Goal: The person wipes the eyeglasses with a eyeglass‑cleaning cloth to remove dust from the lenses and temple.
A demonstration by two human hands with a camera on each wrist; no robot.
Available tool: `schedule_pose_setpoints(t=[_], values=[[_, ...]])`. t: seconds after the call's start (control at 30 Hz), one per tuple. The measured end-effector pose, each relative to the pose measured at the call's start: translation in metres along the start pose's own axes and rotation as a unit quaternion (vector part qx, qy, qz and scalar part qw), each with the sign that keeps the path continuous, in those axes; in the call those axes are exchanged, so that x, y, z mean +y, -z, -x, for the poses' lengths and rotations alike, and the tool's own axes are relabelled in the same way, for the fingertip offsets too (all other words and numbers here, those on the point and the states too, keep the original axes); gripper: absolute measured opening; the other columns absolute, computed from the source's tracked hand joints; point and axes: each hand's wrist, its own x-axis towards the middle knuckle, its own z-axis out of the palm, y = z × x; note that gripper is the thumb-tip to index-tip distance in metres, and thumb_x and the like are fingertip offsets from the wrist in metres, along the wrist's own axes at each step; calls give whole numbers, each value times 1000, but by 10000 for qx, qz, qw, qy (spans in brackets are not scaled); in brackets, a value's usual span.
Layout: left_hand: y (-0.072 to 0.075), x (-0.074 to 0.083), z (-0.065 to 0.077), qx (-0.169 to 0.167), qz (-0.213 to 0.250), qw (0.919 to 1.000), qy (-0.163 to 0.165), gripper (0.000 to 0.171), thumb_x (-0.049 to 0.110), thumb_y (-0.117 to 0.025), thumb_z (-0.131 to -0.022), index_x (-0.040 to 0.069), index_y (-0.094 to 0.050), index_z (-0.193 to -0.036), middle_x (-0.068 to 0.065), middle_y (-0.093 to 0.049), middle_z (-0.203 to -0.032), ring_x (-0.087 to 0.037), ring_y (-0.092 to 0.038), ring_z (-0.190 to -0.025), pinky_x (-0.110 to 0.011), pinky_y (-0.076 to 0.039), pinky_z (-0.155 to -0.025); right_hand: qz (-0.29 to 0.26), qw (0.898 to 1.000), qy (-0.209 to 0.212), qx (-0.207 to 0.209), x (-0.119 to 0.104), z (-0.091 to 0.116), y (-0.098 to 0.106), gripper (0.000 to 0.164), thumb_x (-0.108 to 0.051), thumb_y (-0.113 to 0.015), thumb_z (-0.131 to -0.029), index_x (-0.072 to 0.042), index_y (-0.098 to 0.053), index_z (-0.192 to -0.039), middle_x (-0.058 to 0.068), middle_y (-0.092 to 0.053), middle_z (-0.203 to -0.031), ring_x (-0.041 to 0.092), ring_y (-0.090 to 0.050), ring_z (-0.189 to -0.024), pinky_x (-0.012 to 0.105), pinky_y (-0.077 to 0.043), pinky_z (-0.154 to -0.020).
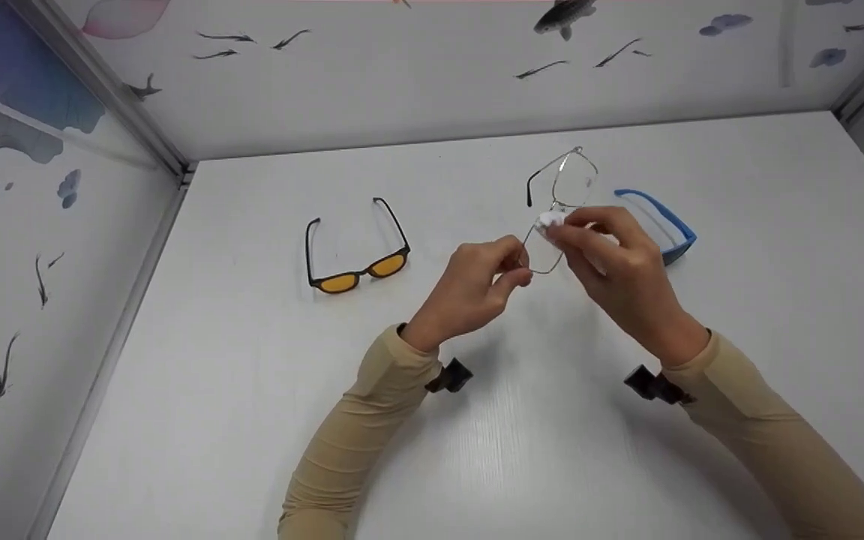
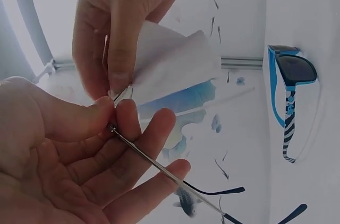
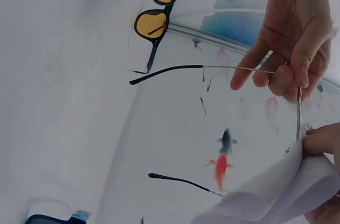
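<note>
Thin metal-framed eyeglasses (image 1: 547, 271) with dark temple tips are held above the table between both hands. My left hand (image 1: 481, 289) pinches the rim near the hinge between thumb and index finger; in the left wrist view its other fingers lie beside the temple (image 2: 154, 163). My right hand (image 1: 619, 259) pinches a white cloth (image 2: 178, 67) over a lens, with the fingers close to the rim. In the right wrist view the cloth (image 3: 271, 195) drapes down and covers much of that lens. Whether it is fabric or tissue I cannot tell.
Black-framed glasses with orange lenses (image 1: 361, 276) stand with temples unfolded on the white table (image 1: 252, 390), left of the hands. Blue-framed sunglasses (image 1: 676, 217) with a striped temple (image 2: 289, 120) lie on the right, partly behind the right hand. Printed panels (image 1: 402, 82) border the table.
</note>
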Motion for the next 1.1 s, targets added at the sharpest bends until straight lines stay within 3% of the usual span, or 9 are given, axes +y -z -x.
schedule_pose_setpoints(t=[0.07,0.27,0.43,0.57,0.67,0.73,0.83,0.97,1.1], values=[[0,1,0,-33,-101,9999,1,4,0,-61,-93,-2,-59,-90,-8,-65,-81,-15,-60,-74,-21,-46,-69,-27,10000,-28,52,0,-2,-2,30,17,-71,-77,-1,-72,-101,18,-61,-99,30,-61,-91,15,-42,-84],[-1,-3,4,31,-478,9987,182,3,0,-62,-92,1,-60,-91,-8,-67,-83,-16,-62,-76,-26,-46,-68,-241,9949,689,-695,-1,9,0,34,23,-66,-73,0,-72,-97,14,-64,-93,29,-62,-86,33,-52,-73],[-4,2,4,-133,-478,9987,143,6,1,-64,-91,0,-59,-89,-8,-67,-83,-17,-63,-77,-25,-47,-70,202,9984,401,-345,2,8,1,33,19,-72,-72,-1,-70,-99,15,-64,-95,31,-59,-90,29,-51,-82],[-8,6,4,-108,-465,9988,91,5,1,-63,-92,-1,-60,-94,-8,-67,-84,-17,-61,-75,-23,-45,-68,116,9981,553,-236,1,6,-3,23,9,-69,-84,0,-68,-105,15,-62,-99,32,-58,-94,25,-47,-89],[-7,5,5,70,-326,9994,124,5,0,-63,-92,-2,-61,-96,-9,-67,-86,-17,-62,-78,-23,-47,-70,0,9942,1018,-343,-1,11,-5,13,-2,-60,-94,1,-67,-105,15,-64,-98,32,-59,-92,31,-51,-83],[-5,5,7,138,-245,9995,162,5,0,-63,-92,-2,-60,-95,-9,-67,-86,-17,-63,-80,-23,-48,-73,24,9918,1223,-360,-1,14,-5,16,-6,-55,-98,2,-68,-104,14,-64,-96,31,-60,-90,34,-53,-76],[-4,6,8,115,-227,9995,163,5,-1,-63,-92,-1,-59,-90,-9,-65,-83,-16,-61,-77,-24,-47,-72,147,9938,1079,-214,2,13,-2,13,1,-58,-95,1,-67,-104,14,-64,-96,30,-61,-89,31,-53,-75],[-7,8,6,-111,-255,9995,126,5,0,-62,-92,-1,-58,-90,-8,-66,-83,-14,-59,-74,-23,-45,-67,34,9980,628,8,4,7,0,28,15,-66,-83,0,-67,-106,15,-61,-99,31,-61,-90,23,-49,-85],[-8,7,5,-129,-149,9996,189,3,-1,-61,-93,-2,-59,-95,-9,-67,-86,-15,-62,-78,-21,-46,-69,-157,9951,903,-356,0,8,-1,25,13,-65,-85,1,-69,-106,15,-63,-97,30,-63,-88,29,-53,-81]])
